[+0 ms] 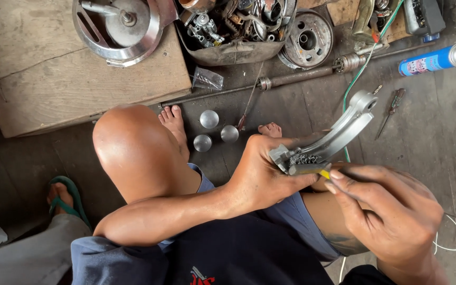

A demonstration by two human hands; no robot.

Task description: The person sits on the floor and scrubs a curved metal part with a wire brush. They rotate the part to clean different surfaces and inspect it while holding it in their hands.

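Observation:
My left hand [262,177] grips the lower end of a curved silver metal bracket [339,134] that points up and to the right, with a round eye at its far tip. My right hand [391,214] holds a small wire brush with a yellow handle [308,168], its bristles pressed against the bracket's lower end. Both hands are above my lap, and my bare knee [133,148] is to the left.
Three round silver caps [209,119] lie on the floor by my feet. A screwdriver [391,108], a blue spray can [434,60], a long steel shaft [302,76], a basin of parts [233,50] and a wooden board [80,84] with a metal cover surround me. Another person's sandalled foot [64,198] is at the left.

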